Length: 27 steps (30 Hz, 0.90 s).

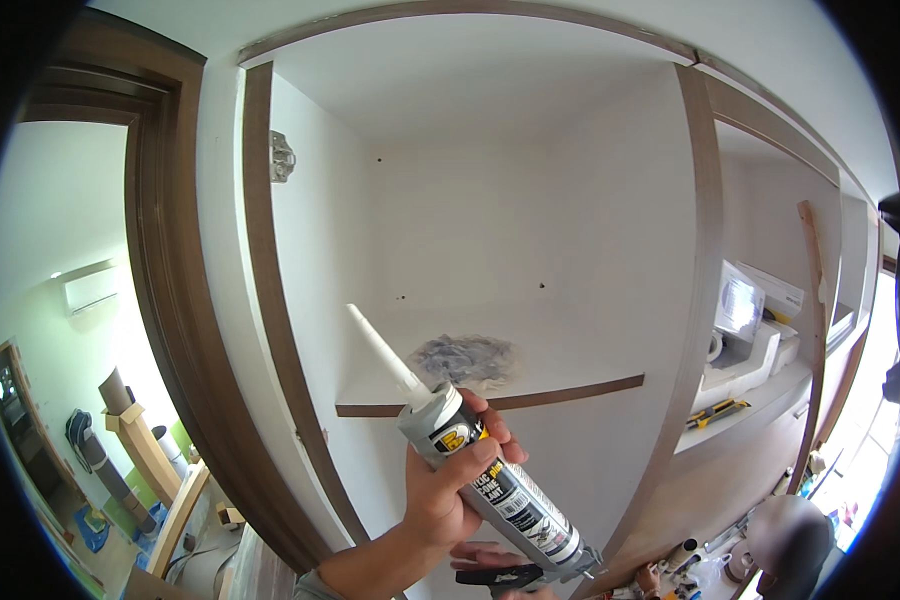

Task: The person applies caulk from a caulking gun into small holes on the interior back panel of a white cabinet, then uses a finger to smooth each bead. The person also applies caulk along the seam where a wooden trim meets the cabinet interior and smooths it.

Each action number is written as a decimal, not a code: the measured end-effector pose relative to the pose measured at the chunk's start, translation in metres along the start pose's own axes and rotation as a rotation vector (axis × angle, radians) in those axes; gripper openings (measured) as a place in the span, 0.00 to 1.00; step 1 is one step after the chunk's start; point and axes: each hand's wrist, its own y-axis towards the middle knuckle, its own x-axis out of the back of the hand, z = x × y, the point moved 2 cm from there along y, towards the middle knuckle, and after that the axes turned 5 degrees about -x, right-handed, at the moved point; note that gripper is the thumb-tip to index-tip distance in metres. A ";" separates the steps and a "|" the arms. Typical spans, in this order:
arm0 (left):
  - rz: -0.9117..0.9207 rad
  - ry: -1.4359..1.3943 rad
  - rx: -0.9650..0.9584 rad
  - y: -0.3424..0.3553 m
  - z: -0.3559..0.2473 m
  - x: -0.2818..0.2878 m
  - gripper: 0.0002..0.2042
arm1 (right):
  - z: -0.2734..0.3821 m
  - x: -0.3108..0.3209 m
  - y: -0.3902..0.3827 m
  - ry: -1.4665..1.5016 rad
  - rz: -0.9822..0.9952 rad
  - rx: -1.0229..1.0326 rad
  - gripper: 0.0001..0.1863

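A caulking gun (498,577) with a sealant cartridge (525,508) in it slants up across the lower middle of the view. Its pale tapered nozzle (382,345) points up and left toward the cabinet's inside. My left hand (442,495) wraps round the front of the cartridge, thumb over the label. At the black handle, my right hand (478,553) grips the gun; the cartridge and my left arm partly hide it. Behind the nozzle, a crumpled heap of clear plastic film (465,360) lies on a white shelf (380,385) with a brown front edge.
The white cabinet has brown edging, with a metal hinge (282,157) on its left side. A brown door frame (185,300) stands to the left. Boxes and a yellow-black cutter (718,413) sit on the right-hand shelf. A person (790,540) is low at the right, beside scattered tools.
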 end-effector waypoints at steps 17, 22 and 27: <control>-0.031 -0.027 0.171 -0.021 0.057 -0.002 0.19 | 0.013 0.001 -0.045 0.620 -0.289 0.026 0.17; -0.061 -0.001 0.174 -0.021 0.062 0.000 0.19 | 0.001 0.013 -0.052 0.629 -0.489 0.008 0.19; -0.085 0.020 0.155 -0.023 0.063 0.005 0.19 | 0.040 0.003 -0.038 0.642 -0.246 0.012 0.20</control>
